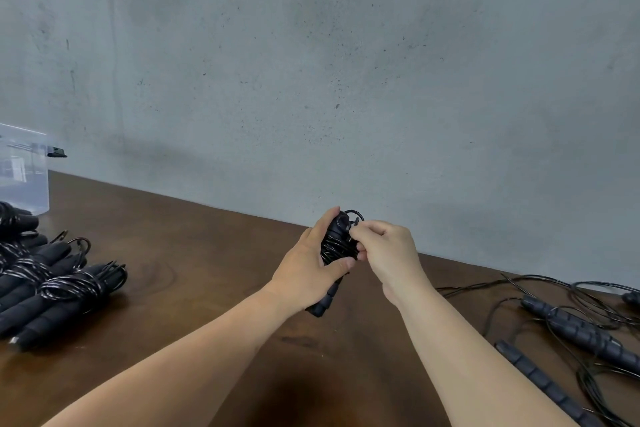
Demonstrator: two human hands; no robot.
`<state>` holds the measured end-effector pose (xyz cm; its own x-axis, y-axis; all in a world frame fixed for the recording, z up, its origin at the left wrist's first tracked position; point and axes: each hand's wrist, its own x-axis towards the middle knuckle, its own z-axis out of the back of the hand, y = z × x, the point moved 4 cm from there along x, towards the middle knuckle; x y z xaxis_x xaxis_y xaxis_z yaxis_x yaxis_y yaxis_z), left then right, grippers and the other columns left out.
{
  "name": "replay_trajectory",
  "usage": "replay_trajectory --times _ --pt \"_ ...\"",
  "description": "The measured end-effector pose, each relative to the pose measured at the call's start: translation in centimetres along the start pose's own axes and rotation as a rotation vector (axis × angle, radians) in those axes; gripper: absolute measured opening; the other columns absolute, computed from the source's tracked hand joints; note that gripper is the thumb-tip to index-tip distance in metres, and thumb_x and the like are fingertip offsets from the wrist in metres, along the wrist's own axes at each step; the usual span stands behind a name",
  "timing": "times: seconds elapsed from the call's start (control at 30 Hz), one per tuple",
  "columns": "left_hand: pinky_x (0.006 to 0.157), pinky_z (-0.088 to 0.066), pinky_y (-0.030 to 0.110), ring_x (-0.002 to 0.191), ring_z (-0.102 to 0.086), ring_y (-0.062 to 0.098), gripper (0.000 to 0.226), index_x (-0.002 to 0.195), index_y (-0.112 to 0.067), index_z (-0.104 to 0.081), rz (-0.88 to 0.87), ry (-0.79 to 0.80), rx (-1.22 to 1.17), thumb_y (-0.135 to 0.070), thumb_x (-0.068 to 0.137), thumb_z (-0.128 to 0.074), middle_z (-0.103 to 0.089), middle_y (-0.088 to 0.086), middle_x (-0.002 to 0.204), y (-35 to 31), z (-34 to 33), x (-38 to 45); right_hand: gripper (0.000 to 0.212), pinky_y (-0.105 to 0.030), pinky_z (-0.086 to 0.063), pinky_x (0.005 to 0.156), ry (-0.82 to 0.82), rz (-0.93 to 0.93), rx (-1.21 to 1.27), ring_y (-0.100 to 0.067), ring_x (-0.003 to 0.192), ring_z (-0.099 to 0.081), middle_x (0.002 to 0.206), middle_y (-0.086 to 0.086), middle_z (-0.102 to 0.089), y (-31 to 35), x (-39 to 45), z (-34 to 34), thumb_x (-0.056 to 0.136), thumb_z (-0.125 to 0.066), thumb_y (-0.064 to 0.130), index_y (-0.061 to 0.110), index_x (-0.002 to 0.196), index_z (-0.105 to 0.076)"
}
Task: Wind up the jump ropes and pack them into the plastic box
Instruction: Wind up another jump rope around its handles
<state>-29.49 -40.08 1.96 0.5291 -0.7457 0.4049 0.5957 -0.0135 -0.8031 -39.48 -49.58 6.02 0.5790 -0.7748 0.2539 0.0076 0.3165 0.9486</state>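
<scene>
- We find no brand, label or readable writing on anything here.
- Our left hand (309, 267) has its fingers and thumb curled round the jump rope (335, 246), holding both black handles together above the table (194, 253), near the far edge.
- Our right hand (388, 251) pinches the thin black cord at the top of the bundle, where a small loop stands up; the fingers are bent tight.
- At the left lie the wound ropes (52, 284) in a pile, and behind them stands the plastic box (22, 170), clear, cut by the picture edge.
- At the right the loose ropes (581, 333) lie spread out, cords tangled, handles flat on the wood.
- A grey concrete wall (346, 62) stands behind the table.
</scene>
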Motion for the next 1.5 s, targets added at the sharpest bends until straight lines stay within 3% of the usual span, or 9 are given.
replay_trajectory --times 0.1,0.23,0.37,0.5,0.63,0.93,1.13,1.33,1.5 --pt "0.099 -0.042 0.023 0.119 -0.051 0.003 0.083 0.147 -0.054 -0.016 0.001 0.004 0.003 -0.032 0.086 -0.068 -0.044 -0.019 0.140 0.1 0.0 -0.1 0.006 -0.017 -0.048 0.052 -0.055 -0.013 -0.016 -0.004 0.049 -0.063 0.062 0.001 -0.066 0.4 -0.3 0.1 0.081 -0.065 0.007 0.005 0.082 -0.071" --pt "0.094 -0.044 0.024 0.111 -0.057 0.008 0.087 0.150 -0.040 -0.014 0.051 0.035 0.019 -0.035 0.085 -0.071 -0.049 -0.022 0.124 0.3 0.0 -0.3 0.033 -0.024 -0.050 0.059 -0.003 -0.021 -0.172 -0.011 0.055 -0.069 0.068 -0.002 -0.071 1.3 0.4 0.6 0.079 -0.065 0.008 0.022 0.105 -0.052" --pt "0.090 -0.050 0.029 0.102 -0.061 0.008 0.073 0.141 -0.031 -0.030 0.103 0.066 0.015 -0.039 0.082 -0.072 -0.056 -0.021 0.112 0.4 -0.1 -0.4 0.019 -0.026 -0.054 0.060 0.171 0.034 -0.438 -0.014 0.053 -0.064 0.068 -0.003 -0.068 2.3 1.5 1.0 0.084 -0.067 0.013 0.022 0.100 -0.071" --pt "0.088 -0.053 0.032 0.095 -0.064 0.008 0.056 0.127 -0.030 -0.040 0.138 0.116 -0.029 -0.036 0.082 -0.073 -0.063 -0.013 0.106 0.4 -0.6 -0.6 0.011 -0.028 -0.045 0.072 0.146 0.321 -0.909 -0.014 0.081 -0.057 0.085 0.010 -0.055 3.9 2.5 1.7 0.088 -0.069 0.025 0.024 0.094 -0.078" --pt "0.089 -0.053 0.032 0.095 -0.066 0.010 0.053 0.126 -0.024 -0.043 0.148 0.182 -0.064 -0.035 0.084 -0.072 -0.066 -0.007 0.105 0.1 -0.3 -0.2 0.011 -0.026 -0.044 0.071 0.247 0.518 -0.895 -0.009 0.076 -0.052 0.087 0.012 -0.051 4.4 2.0 1.3 0.090 -0.068 0.023 0.020 0.095 -0.077" --pt "0.095 -0.053 0.038 0.101 -0.069 0.016 0.058 0.126 -0.026 -0.051 0.196 0.414 -0.173 -0.044 0.076 -0.074 -0.070 -0.001 0.111 -0.7 1.3 0.5 0.006 -0.024 -0.045 0.073 0.270 0.258 -0.468 -0.011 0.078 -0.056 0.090 0.002 -0.060 3.7 3.1 1.3 0.088 -0.070 0.019 0.021 0.083 -0.071" --pt "0.094 -0.053 0.037 0.100 -0.068 0.016 0.052 0.123 -0.025 -0.052 0.199 0.426 -0.119 -0.040 0.079 -0.076 -0.069 -0.002 0.110 -0.1 0.6 -0.4 0.005 -0.013 -0.040 0.056 0.335 0.269 -0.739 0.000 0.063 -0.052 0.088 0.006 -0.062 3.1 3.1 1.0 0.076 -0.074 0.023 0.021 0.080 -0.074" --pt "0.082 -0.056 0.028 0.097 -0.070 0.016 0.046 0.127 -0.019 -0.053 0.259 0.453 -0.272 -0.025 0.086 -0.073 -0.069 0.003 0.113 0.3 -0.2 -1.4 0.027 -0.020 -0.050 0.070 0.625 0.295 -1.010 -0.011 0.079 -0.065 0.095 0.005 -0.069 3.8 2.8 -0.5 0.084 -0.064 0.016 0.041 0.079 -0.074" --pt "0.086 -0.056 0.030 0.099 -0.070 0.017 0.045 0.125 -0.024 -0.056 0.272 0.474 -0.253 -0.027 0.085 -0.075 -0.070 0.001 0.113 0.7 -0.2 -1.7 0.014 -0.019 -0.054 0.064 0.717 0.178 -0.991 -0.008 0.062 -0.062 0.074 0.004 -0.067 3.6 2.6 0.0 0.089 -0.066 0.018 0.026 0.095 -0.076"
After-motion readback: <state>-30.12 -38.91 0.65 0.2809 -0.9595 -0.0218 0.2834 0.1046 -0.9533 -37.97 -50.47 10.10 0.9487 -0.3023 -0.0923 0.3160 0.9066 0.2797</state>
